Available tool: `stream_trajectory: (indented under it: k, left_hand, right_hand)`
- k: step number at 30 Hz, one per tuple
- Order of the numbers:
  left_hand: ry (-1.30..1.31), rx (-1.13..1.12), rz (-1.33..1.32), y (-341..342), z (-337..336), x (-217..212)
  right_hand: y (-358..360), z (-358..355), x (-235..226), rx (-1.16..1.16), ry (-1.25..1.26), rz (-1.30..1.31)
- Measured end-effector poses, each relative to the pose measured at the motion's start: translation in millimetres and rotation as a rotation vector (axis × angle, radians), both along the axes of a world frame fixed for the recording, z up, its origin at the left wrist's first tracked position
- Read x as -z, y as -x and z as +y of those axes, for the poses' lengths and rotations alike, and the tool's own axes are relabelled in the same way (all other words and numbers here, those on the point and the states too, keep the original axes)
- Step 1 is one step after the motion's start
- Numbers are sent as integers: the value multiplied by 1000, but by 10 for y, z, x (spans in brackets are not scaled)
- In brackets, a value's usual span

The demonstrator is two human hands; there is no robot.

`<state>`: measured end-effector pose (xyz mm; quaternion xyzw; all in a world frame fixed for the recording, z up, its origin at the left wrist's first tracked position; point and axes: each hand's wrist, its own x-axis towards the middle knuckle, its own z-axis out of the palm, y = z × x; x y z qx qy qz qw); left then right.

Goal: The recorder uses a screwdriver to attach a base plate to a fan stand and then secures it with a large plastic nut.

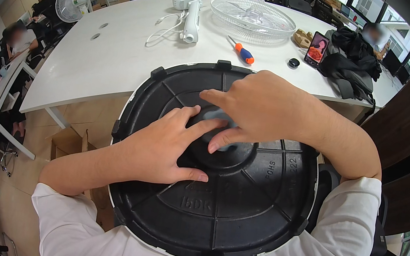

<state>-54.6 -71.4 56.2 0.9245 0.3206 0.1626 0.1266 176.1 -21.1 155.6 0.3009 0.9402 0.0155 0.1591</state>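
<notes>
A round black base (255, 216), ribbed and with small feet round its rim, rests against my body with its underside facing me. It looks like the base of a stand fan. My left hand (173, 142) lies over its left middle, fingers spread, with the fingertips by the central hub (236, 151). From the right, my right hand (251, 106) bends over the same hub. Its index finger and thumb are stretched apart around the middle, and the other fingers are hidden. A greyish, blurred part shows at the centre between my hands; I cannot make out what it is.
On the white table (79, 73) beyond lie a white fan motor unit with cord (192, 21), a wire fan grille (254, 20), a screwdriver (241, 52), a round black cap (293, 62), a phone (316, 50) and a dark bag (351, 65). A cardboard box (71, 142) stands below left.
</notes>
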Motion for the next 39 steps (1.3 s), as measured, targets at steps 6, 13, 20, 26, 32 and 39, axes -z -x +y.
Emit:
stream_trajectory:
  k: [6, 13, 20, 26, 32, 39]
  left_hand:
    - [88, 28, -15, -52, -1, -89]
    - [50, 24, -13, -32, -20, -39]
    - [-31, -25, 9, -2, -17, 5]
    - [90, 17, 22, -28, 8, -51]
    - [128, 13, 33, -29, -5, -89]
    - [77, 5, 17, -8, -19, -72]
  right_hand:
    - [-188, 212, 268, -566, -53, 527]
    - [-166, 169, 222, -280, -23, 297]
    - [97, -79, -93, 72, 17, -28]
    - [-120, 60, 116, -189, 47, 179]
    - [-131, 117, 184, -415, 55, 374]
    - [-42, 57, 96, -60, 13, 104]
